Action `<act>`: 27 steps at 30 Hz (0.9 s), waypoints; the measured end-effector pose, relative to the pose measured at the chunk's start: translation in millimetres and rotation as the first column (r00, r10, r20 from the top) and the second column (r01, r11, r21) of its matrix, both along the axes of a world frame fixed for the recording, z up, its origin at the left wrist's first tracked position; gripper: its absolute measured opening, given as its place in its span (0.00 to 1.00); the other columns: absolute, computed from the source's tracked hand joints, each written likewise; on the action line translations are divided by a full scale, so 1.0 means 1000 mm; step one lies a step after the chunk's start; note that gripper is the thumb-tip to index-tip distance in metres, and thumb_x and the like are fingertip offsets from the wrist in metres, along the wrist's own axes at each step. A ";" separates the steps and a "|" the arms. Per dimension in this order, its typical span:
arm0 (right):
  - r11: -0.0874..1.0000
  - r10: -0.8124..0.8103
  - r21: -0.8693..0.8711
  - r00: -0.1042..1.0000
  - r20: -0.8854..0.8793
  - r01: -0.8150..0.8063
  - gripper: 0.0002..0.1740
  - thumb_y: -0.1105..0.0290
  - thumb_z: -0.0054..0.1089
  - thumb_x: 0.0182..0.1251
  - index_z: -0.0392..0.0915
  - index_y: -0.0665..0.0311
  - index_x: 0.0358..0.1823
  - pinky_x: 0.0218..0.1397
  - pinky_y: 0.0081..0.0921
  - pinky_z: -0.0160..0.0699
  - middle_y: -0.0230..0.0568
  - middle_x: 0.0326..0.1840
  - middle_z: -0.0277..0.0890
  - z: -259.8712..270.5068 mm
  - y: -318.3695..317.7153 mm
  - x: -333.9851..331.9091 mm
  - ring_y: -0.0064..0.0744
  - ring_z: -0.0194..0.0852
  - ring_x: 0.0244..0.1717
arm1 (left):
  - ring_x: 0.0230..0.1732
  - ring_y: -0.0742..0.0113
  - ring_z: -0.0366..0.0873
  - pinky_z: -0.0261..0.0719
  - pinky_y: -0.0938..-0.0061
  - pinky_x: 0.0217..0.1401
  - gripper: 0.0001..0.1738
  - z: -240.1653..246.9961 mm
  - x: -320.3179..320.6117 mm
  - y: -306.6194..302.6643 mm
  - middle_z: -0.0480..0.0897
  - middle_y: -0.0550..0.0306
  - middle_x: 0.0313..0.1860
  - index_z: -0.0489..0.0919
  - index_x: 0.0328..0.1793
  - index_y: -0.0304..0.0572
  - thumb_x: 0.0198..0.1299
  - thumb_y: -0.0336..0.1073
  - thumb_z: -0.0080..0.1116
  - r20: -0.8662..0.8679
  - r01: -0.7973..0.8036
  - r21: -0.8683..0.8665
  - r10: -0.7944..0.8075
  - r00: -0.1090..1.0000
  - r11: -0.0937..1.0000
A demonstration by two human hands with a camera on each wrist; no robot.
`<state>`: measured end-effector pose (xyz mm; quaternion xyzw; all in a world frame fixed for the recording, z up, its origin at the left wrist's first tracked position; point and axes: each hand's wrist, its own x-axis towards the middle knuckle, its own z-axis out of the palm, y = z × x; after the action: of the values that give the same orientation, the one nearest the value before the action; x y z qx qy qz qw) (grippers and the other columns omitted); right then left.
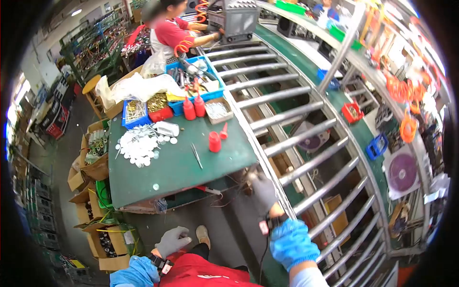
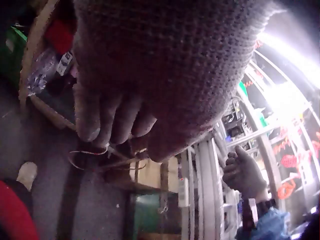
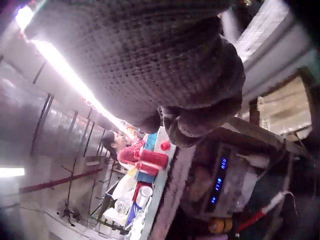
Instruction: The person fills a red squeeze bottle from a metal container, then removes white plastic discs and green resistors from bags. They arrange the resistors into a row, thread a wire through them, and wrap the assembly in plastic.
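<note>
Our red clothing [image 1: 205, 273] is nearest, cut off at the bottom edge. Beside us runs the roller track [image 1: 287, 116], with the green counter [image 1: 215, 167] left of it. Our right grip [image 1: 264, 191] is at the counter's near corner, by the track; its fingers curl, but we cannot tell whether they hold anything. Our left grip [image 1: 173, 242], loosely curled and empty, is above our lap. Beyond both grips, we see a red bottle [image 1: 214, 142] and thin tweezers [image 1: 196, 156] on the counter. Glove and blur partly hide the right fingertips.
</note>
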<state>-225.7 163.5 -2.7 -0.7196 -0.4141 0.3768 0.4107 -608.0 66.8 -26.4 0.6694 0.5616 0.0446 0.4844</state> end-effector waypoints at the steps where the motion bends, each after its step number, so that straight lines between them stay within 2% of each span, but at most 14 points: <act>1: 0.998 -0.008 0.061 0.998 -0.069 0.013 0.27 0.49 0.60 0.69 0.83 0.72 0.46 0.44 0.36 0.77 0.49 0.33 0.83 -0.028 0.044 0.003 0.39 0.80 0.36 | 0.47 0.56 0.86 0.83 0.65 0.54 0.27 0.006 -0.009 0.013 0.85 0.46 0.48 0.81 0.58 0.33 0.58 0.44 0.68 0.039 -0.024 0.028 0.023 0.999 0.999; 2: 0.993 -0.002 -0.114 0.997 -0.072 -0.006 0.29 0.49 0.62 0.67 0.83 0.73 0.50 0.49 0.36 0.78 0.54 0.39 0.85 0.006 0.078 -0.003 0.42 0.83 0.42 | 0.46 0.56 0.86 0.83 0.65 0.53 0.27 0.013 -0.014 0.027 0.85 0.46 0.47 0.81 0.58 0.33 0.58 0.44 0.68 0.073 -0.049 0.055 0.045 0.996 0.997; 3: 1.000 0.016 -0.020 0.998 0.067 -0.014 0.25 0.52 0.65 0.67 0.84 0.73 0.42 0.34 0.23 0.75 0.35 0.28 0.79 -0.021 0.118 0.003 0.22 0.75 0.29 | 0.46 0.57 0.86 0.84 0.65 0.52 0.26 0.019 -0.018 0.041 0.85 0.47 0.47 0.81 0.58 0.33 0.58 0.43 0.69 0.107 -0.074 0.081 0.066 0.992 0.994; 4: 0.993 0.020 -0.113 0.997 0.069 -0.012 0.28 0.48 0.65 0.66 0.83 0.74 0.39 0.36 0.29 0.77 0.40 0.29 0.82 -0.003 0.145 -0.007 0.31 0.80 0.30 | 0.46 0.57 0.86 0.84 0.65 0.52 0.27 0.021 -0.021 0.052 0.85 0.47 0.46 0.81 0.59 0.33 0.57 0.43 0.69 0.141 -0.106 0.087 0.093 0.986 0.991; 6: 0.980 0.142 -0.183 0.906 0.399 -0.074 0.35 0.41 0.63 0.63 0.83 0.75 0.41 0.46 0.37 0.80 0.51 0.36 0.86 0.008 0.192 -0.017 0.46 0.86 0.40 | 0.46 0.57 0.85 0.84 0.66 0.52 0.27 0.023 -0.021 0.073 0.84 0.47 0.46 0.80 0.60 0.33 0.57 0.41 0.69 0.204 -0.170 0.093 0.148 0.968 0.981; 7: 0.970 0.167 -0.234 0.893 0.418 -0.071 0.38 0.38 0.63 0.62 0.84 0.75 0.43 0.49 0.39 0.80 0.54 0.40 0.86 0.014 0.210 -0.022 0.50 0.85 0.44 | 0.45 0.58 0.85 0.84 0.66 0.51 0.27 0.028 -0.016 0.083 0.84 0.48 0.46 0.80 0.59 0.34 0.57 0.43 0.69 0.237 -0.195 0.093 0.169 0.957 0.976; 12: 0.867 0.358 -0.482 0.831 0.426 -0.126 0.44 0.32 0.62 0.56 0.84 0.74 0.50 0.61 0.41 0.76 0.61 0.52 0.84 -0.004 0.285 -0.031 0.55 0.82 0.58 | 0.43 0.56 0.84 0.83 0.65 0.50 0.30 0.039 0.023 0.141 0.83 0.48 0.44 0.78 0.60 0.36 0.56 0.47 0.70 0.326 -0.254 0.138 0.198 0.924 0.957; 14: 0.827 0.451 -0.522 0.798 0.400 -0.206 0.31 0.47 0.68 0.53 0.87 0.71 0.44 0.55 0.42 0.81 0.59 0.47 0.86 -0.008 0.297 -0.032 0.53 0.86 0.51 | 0.42 0.52 0.83 0.82 0.62 0.48 0.35 0.044 0.048 0.171 0.82 0.47 0.46 0.75 0.63 0.37 0.54 0.49 0.72 0.205 -0.188 0.187 0.149 0.967 0.964; 16: 0.772 0.521 -0.532 0.827 0.213 -0.349 0.27 0.52 0.68 0.52 0.87 0.71 0.41 0.50 0.39 0.83 0.55 0.43 0.87 -0.053 0.315 -0.004 0.49 0.88 0.45 | 0.44 0.49 0.81 0.82 0.59 0.49 0.41 0.041 0.079 0.194 0.80 0.46 0.52 0.72 0.68 0.39 0.52 0.51 0.74 0.187 -0.245 0.256 0.201 0.962 0.935; 17: 0.794 0.508 -0.469 0.846 0.163 -0.386 0.19 0.59 0.69 0.59 0.86 0.73 0.35 0.34 0.32 0.78 0.44 0.30 0.85 -0.038 0.307 -0.004 0.32 0.81 0.29 | 0.45 0.50 0.82 0.82 0.59 0.51 0.45 0.031 0.095 0.205 0.79 0.45 0.54 0.70 0.71 0.39 0.50 0.52 0.75 0.202 -0.290 0.266 0.242 0.949 0.919; 18: 0.792 0.456 -0.470 0.889 0.034 -0.389 0.16 0.59 0.68 0.60 0.83 0.69 0.33 0.29 0.28 0.74 0.40 0.27 0.82 -0.007 0.296 -0.009 0.28 0.77 0.25 | 0.47 0.52 0.82 0.82 0.60 0.53 0.50 0.021 0.111 0.216 0.78 0.45 0.57 0.67 0.74 0.38 0.48 0.53 0.76 0.218 -0.332 0.280 0.277 0.936 0.901; 20: 0.891 0.309 -0.280 0.929 -0.203 -0.358 0.13 0.61 0.64 0.66 0.79 0.66 0.37 0.27 0.23 0.69 0.36 0.26 0.79 0.001 0.274 0.000 0.23 0.73 0.24 | 0.51 0.50 0.82 0.81 0.59 0.55 0.52 0.010 0.141 0.237 0.77 0.44 0.60 0.66 0.75 0.38 0.46 0.51 0.78 0.159 -0.367 0.287 0.334 0.929 0.885; 23: 0.906 0.407 0.005 0.869 -0.283 -0.423 0.11 0.66 0.57 0.75 0.76 0.69 0.47 0.31 0.22 0.72 0.33 0.29 0.77 0.026 0.246 -0.001 0.19 0.71 0.27 | 0.59 0.44 0.78 0.79 0.57 0.62 0.53 0.003 0.173 0.262 0.76 0.41 0.63 0.65 0.76 0.39 0.44 0.50 0.78 0.124 -0.415 0.312 0.397 0.909 0.855; 27: 0.811 0.584 0.132 0.800 -0.135 -0.570 0.08 0.69 0.56 0.75 0.76 0.67 0.46 0.35 0.22 0.72 0.34 0.29 0.75 0.039 0.235 -0.010 0.20 0.71 0.31 | 0.62 0.42 0.76 0.76 0.55 0.66 0.51 -0.003 0.192 0.278 0.76 0.42 0.64 0.67 0.73 0.39 0.42 0.47 0.79 0.129 -0.480 0.362 0.467 0.875 0.799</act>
<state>-235.7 398.9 36.5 -0.5065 -0.5929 0.5256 0.3401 -415.5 344.3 -29.7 0.5884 0.6827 0.2841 0.3270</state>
